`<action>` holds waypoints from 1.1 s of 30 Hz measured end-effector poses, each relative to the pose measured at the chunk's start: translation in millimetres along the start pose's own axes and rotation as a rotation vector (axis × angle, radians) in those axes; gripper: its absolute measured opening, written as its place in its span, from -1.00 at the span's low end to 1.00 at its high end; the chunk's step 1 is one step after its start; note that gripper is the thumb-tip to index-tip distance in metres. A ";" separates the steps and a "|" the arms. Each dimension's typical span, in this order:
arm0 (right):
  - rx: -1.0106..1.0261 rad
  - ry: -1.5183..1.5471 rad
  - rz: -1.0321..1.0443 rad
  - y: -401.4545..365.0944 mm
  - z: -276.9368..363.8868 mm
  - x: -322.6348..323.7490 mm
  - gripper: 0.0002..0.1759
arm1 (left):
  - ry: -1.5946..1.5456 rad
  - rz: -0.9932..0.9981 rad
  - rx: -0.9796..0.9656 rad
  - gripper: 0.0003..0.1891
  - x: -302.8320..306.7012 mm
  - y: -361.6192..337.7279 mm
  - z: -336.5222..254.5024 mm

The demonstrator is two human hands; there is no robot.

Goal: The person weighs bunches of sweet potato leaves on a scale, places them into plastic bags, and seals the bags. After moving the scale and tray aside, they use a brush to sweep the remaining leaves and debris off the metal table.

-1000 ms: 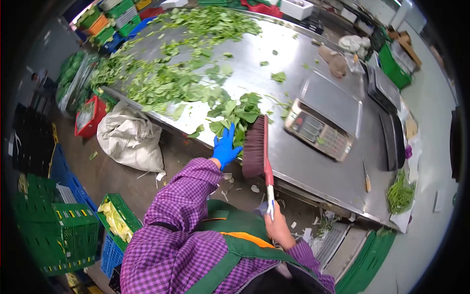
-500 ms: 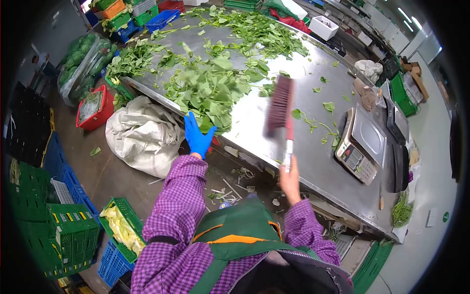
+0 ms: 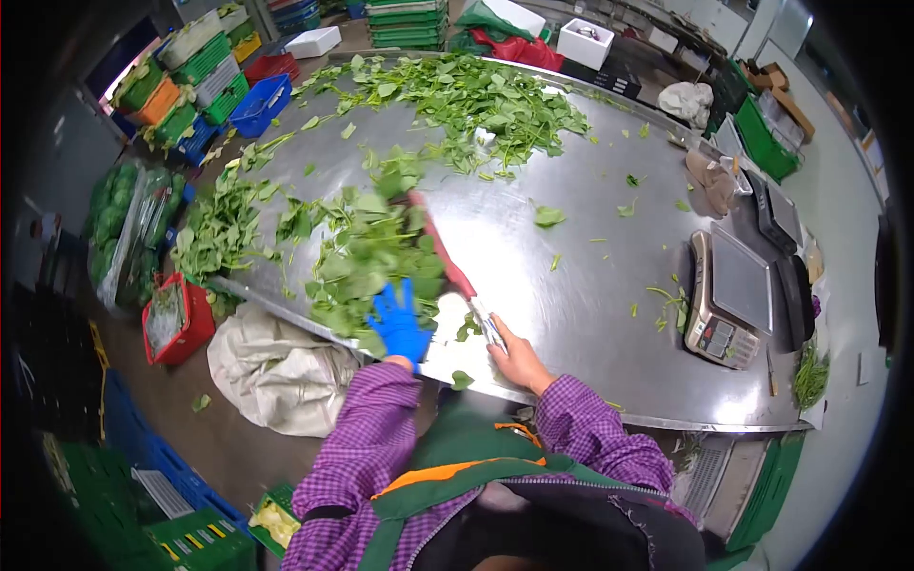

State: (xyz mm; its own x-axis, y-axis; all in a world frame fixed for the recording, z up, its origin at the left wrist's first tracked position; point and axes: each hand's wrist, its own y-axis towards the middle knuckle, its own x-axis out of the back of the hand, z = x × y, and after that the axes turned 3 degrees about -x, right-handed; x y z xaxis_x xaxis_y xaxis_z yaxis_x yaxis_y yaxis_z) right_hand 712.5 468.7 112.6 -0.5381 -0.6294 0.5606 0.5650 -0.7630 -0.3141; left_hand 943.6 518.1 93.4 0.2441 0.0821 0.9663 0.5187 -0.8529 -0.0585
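My left hand (image 3: 398, 322), in a blue glove, has its fingers spread against the near side of a heap of leafy greens (image 3: 376, 243) at the table's front edge. My bare right hand (image 3: 519, 357) is wrapped round the pale end of a red hand brush (image 3: 446, 249). The brush slants up and left, pressed along the right side of the heap, and its bristles are hidden by the leaves. Loose leaves (image 3: 466, 328) lie on the metal between the heap and my right hand.
On the metal table (image 3: 571, 314), more greens (image 3: 476, 105) spread along the back and a pile (image 3: 224, 224) lies at the left corner. A weighing scale (image 3: 733, 295) stands at the right. A white sack (image 3: 281, 371) and a red crate (image 3: 178, 319) are on the floor at left.
The brush has swung left from the bare metal onto the heap, and my right hand has moved left with it. My left hand's fingers have spread. The view has turned.
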 end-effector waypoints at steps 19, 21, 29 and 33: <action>-0.178 -0.074 -0.395 311.7 -16.9 190.9 -0.35 | -0.018 0.015 0.014 0.12 42.4 96.8 167.8; 0.037 -0.020 -0.302 285.6 -9.5 178.2 -0.33 | -0.051 0.042 0.036 0.10 46.4 97.5 166.0; -0.257 0.317 -0.743 395.5 11.4 216.3 -0.34 | -0.062 0.147 0.050 0.04 57.0 106.3 166.5; -0.108 0.075 -0.762 552.7 -16.3 216.2 -0.32 | 0.011 0.298 -0.039 0.01 62.1 111.9 196.1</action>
State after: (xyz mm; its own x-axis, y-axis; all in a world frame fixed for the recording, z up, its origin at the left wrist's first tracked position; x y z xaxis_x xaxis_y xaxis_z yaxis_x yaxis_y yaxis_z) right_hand 898.3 -91.5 47.7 -0.7968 0.0697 0.6002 -0.0403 -0.9972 0.0624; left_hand 1177.5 528.8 97.7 0.3718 -0.1804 0.9106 0.3939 -0.8576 -0.3307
